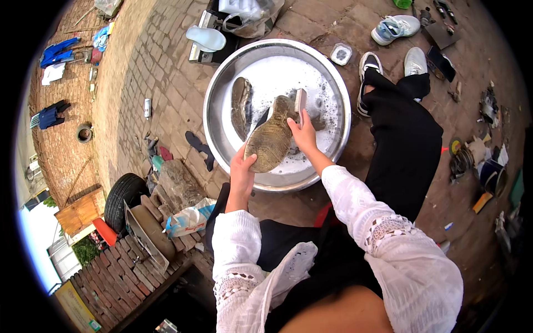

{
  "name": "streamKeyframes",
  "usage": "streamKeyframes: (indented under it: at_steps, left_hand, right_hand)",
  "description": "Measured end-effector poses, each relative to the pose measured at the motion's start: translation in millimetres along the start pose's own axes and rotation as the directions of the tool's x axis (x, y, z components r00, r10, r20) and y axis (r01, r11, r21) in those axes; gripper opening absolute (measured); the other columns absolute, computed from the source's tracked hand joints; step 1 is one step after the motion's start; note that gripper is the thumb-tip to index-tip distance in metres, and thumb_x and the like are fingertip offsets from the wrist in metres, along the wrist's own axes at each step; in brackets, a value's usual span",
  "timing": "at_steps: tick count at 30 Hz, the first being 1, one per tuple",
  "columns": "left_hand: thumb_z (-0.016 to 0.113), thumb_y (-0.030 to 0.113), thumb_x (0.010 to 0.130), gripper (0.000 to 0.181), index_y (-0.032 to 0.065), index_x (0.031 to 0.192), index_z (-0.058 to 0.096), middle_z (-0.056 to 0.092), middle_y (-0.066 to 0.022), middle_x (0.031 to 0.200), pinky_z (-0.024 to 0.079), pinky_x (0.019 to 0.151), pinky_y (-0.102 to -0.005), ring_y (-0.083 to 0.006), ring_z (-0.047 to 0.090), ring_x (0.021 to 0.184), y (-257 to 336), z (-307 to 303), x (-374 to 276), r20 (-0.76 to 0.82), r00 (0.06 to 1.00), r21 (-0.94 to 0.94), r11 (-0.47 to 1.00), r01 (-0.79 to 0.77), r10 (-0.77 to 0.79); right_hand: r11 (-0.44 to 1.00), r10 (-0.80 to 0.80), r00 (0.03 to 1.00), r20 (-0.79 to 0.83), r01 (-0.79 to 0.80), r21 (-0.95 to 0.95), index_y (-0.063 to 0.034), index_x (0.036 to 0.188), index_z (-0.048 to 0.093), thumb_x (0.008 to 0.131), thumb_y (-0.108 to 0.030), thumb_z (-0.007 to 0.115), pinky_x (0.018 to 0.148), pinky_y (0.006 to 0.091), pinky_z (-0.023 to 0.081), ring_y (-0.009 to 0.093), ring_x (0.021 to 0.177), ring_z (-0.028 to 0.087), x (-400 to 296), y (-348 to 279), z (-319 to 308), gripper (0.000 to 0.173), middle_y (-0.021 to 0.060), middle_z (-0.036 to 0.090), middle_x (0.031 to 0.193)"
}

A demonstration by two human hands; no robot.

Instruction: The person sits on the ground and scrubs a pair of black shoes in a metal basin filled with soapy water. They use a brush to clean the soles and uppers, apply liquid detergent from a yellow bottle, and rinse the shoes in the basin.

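My left hand (242, 170) grips the toe end of a shoe (270, 143), whose brown, patterned sole faces up. In my right hand (304, 133) is a scrubbing brush (300, 101) with a pale pink back, its bristles turned towards the heel of the sole. Both are held over a round metal basin (344, 108) of white, foamy water (275, 68). A second shoe (240, 106) lies on its side in the foam at the basin's left. The shoe's upper is mostly hidden beneath the sole.
An insole (206, 38) rests on a box beyond the basin. Dark socks (200, 149) lie on the paving to the left. A small white dish (341, 54) and a sneaker (394, 29) stand to the right. A tyre (125, 202) leans near stacked bricks at lower left.
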State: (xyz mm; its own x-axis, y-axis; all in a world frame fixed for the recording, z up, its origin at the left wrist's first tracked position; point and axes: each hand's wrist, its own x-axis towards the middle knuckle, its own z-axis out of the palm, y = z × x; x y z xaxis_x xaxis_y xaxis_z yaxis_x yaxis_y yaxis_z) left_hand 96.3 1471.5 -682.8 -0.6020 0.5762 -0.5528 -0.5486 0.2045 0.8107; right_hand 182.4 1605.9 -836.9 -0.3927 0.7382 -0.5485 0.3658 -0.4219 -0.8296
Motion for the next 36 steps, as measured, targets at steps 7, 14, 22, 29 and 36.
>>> streamKeyframes:
  at_steps: [7, 14, 22, 29, 36]
  left_hand:
    - [0.049, -0.012, 0.077, 0.072, -0.0014, 0.145, 0.027, 0.050, -0.0137, 0.132, 0.042, 0.098, -0.0303, -0.0199, 0.052, 0.118, -18.0, 4.5, -8.0, -0.016, 0.991, 0.097, 0.986, 0.136, -0.135]
    - [0.055, -0.008, 0.071, 0.083, 0.0078, 0.148, 0.026, 0.046, -0.0075, 0.134, 0.046, 0.097, -0.0313, -0.0191, 0.049, 0.121, -33.6, -15.6, -9.6, 0.169, 0.906, 0.275, 0.902, 0.334, -0.387]
    - [0.074, 0.048, 0.078, 0.070, -0.0033, 0.118, 0.047, 0.060, -0.0196, 0.111, 0.049, 0.085, -0.0332, -0.0226, 0.060, 0.100, -58.7, -34.1, 20.1, -0.207, 0.978, 0.853, 0.488, 0.185, -0.009]
    - [0.075, 0.040, 0.080, 0.069, -0.0035, 0.126, 0.047, 0.063, -0.0144, 0.108, 0.052, 0.080, -0.0344, -0.0227, 0.064, 0.094, -45.4, -31.7, 27.6, -0.162, 0.887, 0.204, 0.865, 0.458, -0.432]
    - [0.076, 0.018, 0.078, 0.061, -0.0010, 0.128, 0.046, 0.063, -0.0143, 0.107, 0.053, 0.077, -0.0343, -0.0220, 0.065, 0.090, -63.6, -41.1, 30.7, -0.192, 0.921, 0.207, 0.903, 0.376, -0.339]
  right_hand:
    - [0.633, 0.290, 0.800, 0.525, -0.572, 0.522, -0.0053, 0.116, 0.056, 0.083, -0.035, 0.072, 0.065, 0.0261, 0.050, 0.015, 0.076, 0.063, 11.1, 35.5, -9.2, 0.047, 0.0037, 0.065, 0.093]
    - [0.491, 0.239, 0.643, 0.728, -0.727, 0.480, -0.0042, 0.109, 0.060, 0.091, -0.025, 0.062, 0.075, 0.0289, 0.055, 0.015, 0.085, 0.065, -1.3, 19.6, -11.7, 0.027, 0.0055, 0.066, 0.099]
    - [0.719, 0.201, 0.623, 0.756, -0.618, 0.318, -0.0046, 0.107, 0.059, 0.089, -0.024, 0.065, 0.068, 0.0273, 0.053, 0.014, 0.082, 0.064, -21.0, 11.0, -2.3, 0.027, 0.0058, 0.064, 0.094]
    - [0.812, 0.386, 0.725, 0.570, -0.561, 0.164, -0.0027, 0.127, 0.048, 0.098, -0.036, 0.046, 0.060, 0.0248, 0.049, 0.011, 0.068, 0.062, -2.6, 18.5, 1.4, 0.045, 0.0096, 0.067, 0.096]
    - [0.754, 0.156, 0.988, -0.017, -0.130, -0.644, -0.0195, 0.144, 0.036, 0.098, -0.033, 0.040, 0.080, 0.0441, 0.048, 0.032, 0.094, 0.065, 49.4, 70.5, -24.5, 0.048, 0.0166, 0.065, 0.111]
